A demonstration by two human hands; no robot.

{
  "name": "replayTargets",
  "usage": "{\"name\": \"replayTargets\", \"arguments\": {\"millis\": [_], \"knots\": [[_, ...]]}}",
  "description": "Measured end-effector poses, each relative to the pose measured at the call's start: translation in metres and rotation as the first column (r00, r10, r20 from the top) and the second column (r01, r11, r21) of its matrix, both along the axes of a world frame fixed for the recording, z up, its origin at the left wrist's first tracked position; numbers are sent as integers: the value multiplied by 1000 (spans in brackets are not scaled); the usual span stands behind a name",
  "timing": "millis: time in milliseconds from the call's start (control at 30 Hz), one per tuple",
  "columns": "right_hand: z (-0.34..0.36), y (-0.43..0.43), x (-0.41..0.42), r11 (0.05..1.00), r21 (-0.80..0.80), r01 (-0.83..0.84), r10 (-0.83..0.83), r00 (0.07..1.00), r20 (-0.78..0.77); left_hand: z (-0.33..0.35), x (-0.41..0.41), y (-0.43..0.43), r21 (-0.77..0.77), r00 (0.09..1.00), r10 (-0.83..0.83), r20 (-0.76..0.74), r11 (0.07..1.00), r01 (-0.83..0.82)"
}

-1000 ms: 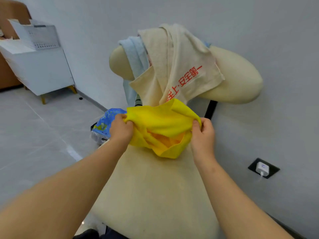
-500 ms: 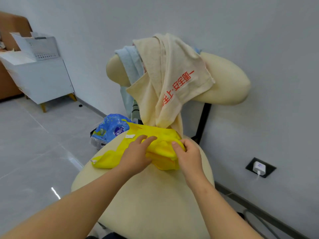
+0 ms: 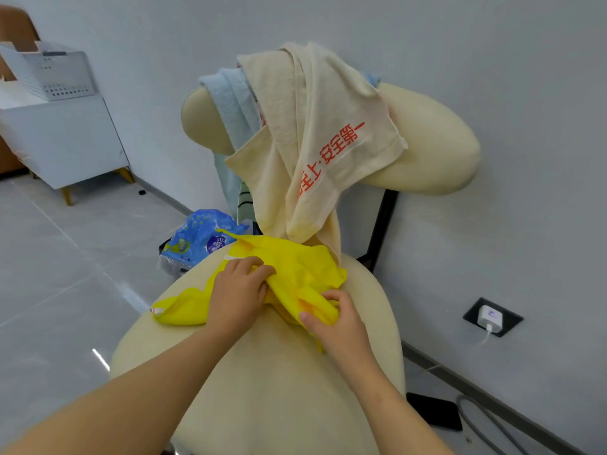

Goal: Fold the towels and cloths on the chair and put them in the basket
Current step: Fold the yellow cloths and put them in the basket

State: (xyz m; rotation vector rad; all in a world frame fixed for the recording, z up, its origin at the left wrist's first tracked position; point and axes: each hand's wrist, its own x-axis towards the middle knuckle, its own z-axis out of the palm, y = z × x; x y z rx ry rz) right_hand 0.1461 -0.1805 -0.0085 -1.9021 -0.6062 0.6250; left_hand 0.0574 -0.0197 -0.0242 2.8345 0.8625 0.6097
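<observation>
— What colour is the cloth (image 3: 295, 267) showing?
— Plain yellow. The cream towel (image 3: 285, 103) is carrying red lettering; the blue towel (image 3: 235, 106) is showing pale and plain.
— The chair (image 3: 279, 405)?
— It's showing cream too.

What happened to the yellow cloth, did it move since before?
Yes. The yellow cloth came down: it was held up in front of the beige towel, and now lies on the chair seat below it.

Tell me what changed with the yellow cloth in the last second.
The cloth came down from mid-air onto the seat, one end spread to the left. The left hand and right hand moved down with it and grip its bunched middle. The beige towel and blue towel stayed draped over the backrest.
</observation>
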Motion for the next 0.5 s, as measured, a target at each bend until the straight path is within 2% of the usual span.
{"name": "replayTargets", "arguments": {"millis": [100,200,300,367,433,500], "knots": [[3,6,-4,972,-214,-100,124,987,102,8,1,2,-33,998,-40,55,999,42],[10,12,-4,971,-209,-119,146,982,119,19,0,0,-16,961,-48,271,998,54],[36,17,-3,998,-32,-50,55,983,173,39,-8,5,9,906,-12,422,1000,9],[56,23,-2,991,131,-1,-23,983,182,55,-13,8,-30,891,55,450,998,-47],[76,29,-1,964,264,42,-89,982,166,69,-15,8,-56,929,110,354,994,-96],[94,32,-3,935,354,22,-73,989,132,80,-16,6,-116,962,192,194,978,-172]]}}
